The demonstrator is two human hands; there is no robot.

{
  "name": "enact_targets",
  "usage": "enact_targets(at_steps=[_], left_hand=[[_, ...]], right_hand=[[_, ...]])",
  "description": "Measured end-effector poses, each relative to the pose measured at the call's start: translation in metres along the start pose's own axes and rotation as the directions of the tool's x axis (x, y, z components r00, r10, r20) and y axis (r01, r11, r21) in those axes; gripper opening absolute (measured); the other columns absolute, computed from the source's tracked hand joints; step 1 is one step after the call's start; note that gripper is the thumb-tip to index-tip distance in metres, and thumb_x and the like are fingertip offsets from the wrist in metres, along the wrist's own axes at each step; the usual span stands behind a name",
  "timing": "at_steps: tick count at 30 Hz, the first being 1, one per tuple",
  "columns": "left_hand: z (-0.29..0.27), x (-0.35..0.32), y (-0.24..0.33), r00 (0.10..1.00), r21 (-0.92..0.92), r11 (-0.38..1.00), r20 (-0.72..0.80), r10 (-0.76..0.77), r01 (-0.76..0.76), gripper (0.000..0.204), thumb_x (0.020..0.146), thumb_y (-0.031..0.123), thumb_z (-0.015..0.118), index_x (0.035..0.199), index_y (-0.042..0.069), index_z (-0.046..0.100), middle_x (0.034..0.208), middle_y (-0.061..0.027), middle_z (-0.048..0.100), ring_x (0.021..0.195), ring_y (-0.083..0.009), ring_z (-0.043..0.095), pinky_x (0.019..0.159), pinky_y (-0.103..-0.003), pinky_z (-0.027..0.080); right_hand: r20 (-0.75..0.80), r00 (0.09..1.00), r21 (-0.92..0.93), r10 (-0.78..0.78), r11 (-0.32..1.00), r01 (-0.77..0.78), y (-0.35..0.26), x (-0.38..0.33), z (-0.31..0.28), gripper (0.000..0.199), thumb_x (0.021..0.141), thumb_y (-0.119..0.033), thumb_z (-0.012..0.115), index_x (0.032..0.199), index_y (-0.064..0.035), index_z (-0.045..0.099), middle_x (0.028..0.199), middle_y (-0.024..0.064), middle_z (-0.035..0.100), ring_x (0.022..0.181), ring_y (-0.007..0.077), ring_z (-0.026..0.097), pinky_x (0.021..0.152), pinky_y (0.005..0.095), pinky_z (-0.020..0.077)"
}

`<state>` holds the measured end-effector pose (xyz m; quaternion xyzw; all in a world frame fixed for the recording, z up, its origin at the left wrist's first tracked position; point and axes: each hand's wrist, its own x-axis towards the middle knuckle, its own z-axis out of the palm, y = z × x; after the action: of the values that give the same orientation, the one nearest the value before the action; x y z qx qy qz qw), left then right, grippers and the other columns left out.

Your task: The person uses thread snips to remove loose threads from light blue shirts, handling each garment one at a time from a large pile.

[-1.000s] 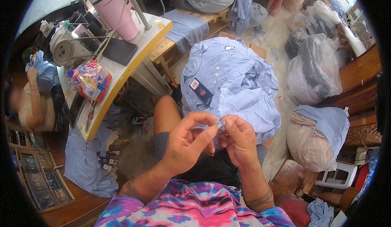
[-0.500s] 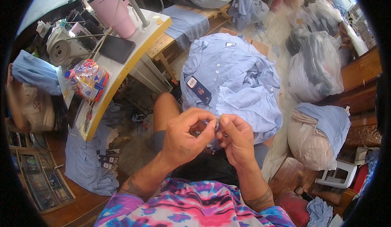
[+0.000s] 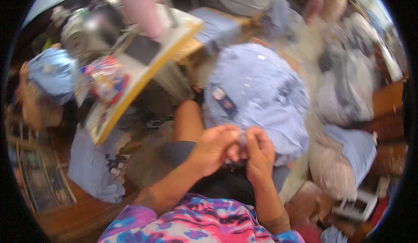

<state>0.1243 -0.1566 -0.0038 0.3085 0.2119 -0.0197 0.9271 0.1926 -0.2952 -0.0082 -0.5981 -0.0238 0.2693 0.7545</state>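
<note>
A light blue buttoned shirt [image 3: 270,90] lies in a rumpled heap in front of me, above my lap. On its left side rests a dark hang tag [image 3: 225,102] with a pale sticker. At the heap's near edge, my left hand [image 3: 215,149] is closed in a pinch, fingertips almost meeting those of my right hand [image 3: 260,153], which pinches too. A small bluish bit shows between the fingertips; blur and the fingers hide what it is.
To the left stands a yellow-edged table [image 3: 126,97] with a pink tumbler [image 3: 141,10], a dark phone [image 3: 143,49] and a colourful plastic packet [image 3: 106,79]. Filled plastic bags [image 3: 346,90] line the right. Another person holds a light blue garment [image 3: 52,73] at far left.
The view has shifted and blurred, so the scene sits further right. My hands keep their pinch at the shirt's near edge. The light blue garment at far left is lifted and bunched differently.
</note>
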Motion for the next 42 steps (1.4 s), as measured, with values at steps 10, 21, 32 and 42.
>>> enact_targets(at_steps=[10,21,32,42], left_hand=[[-0.046,-0.098,0.101,0.334,0.979,-0.161,0.194,0.922,-0.122,0.010,0.088,0.004,0.072,0.097,0.003,0.071,0.098,-0.0119,0.070,0.091,-0.0267,0.068,0.085,-0.038,0.054],[-0.135,-0.156,0.133,0.343,0.724,-0.348,0.163,0.925,0.596,0.042,0.084,0.011,0.077,0.122,0.004,0.062,0.123,-0.0147,0.058,0.111,-0.0368,0.056,0.094,-0.046,0.046],[-0.145,-0.184,0.144,0.335,0.871,-0.163,-0.002,0.942,0.463,0.028,0.083,0.004,0.075,0.109,0.003,0.065,0.107,-0.0158,0.065,0.096,-0.0365,0.064,0.081,-0.044,0.052],[-0.128,-0.197,0.147,0.387,0.822,-0.241,0.028,0.922,0.515,0.020,0.082,-0.001,0.069,0.100,0.001,0.060,0.097,-0.0176,0.065,0.084,-0.0365,0.066,0.072,-0.042,0.051]], right_hand=[[-0.010,0.993,-0.057,-0.116,0.992,0.115,0.037,0.024,0.011,0.018,0.105,-0.024,0.062,0.101,-0.0065,0.063,0.080,-0.0026,0.058,0.059,0.0017,0.043,0.051,0.0181,0.0322],[-0.002,1.000,0.045,0.019,0.999,-0.019,0.032,0.034,-0.002,0.016,0.102,-0.024,0.066,0.101,-0.0087,0.062,0.074,-0.0053,0.054,0.060,0.0032,0.049,0.050,0.0192,0.0378],[0.009,0.998,0.262,0.064,0.963,-0.064,0.016,0.020,0.001,0.015,0.102,-0.020,0.066,0.103,-0.0069,0.061,0.081,-0.0007,0.060,0.067,0.0090,0.060,0.057,0.0250,0.0497],[-0.013,0.999,0.241,0.042,0.970,-0.037,0.013,0.019,0.000,0.016,0.102,-0.021,0.066,0.101,-0.0059,0.060,0.079,0.0001,0.058,0.065,0.0096,0.058,0.057,0.0259,0.0501]])
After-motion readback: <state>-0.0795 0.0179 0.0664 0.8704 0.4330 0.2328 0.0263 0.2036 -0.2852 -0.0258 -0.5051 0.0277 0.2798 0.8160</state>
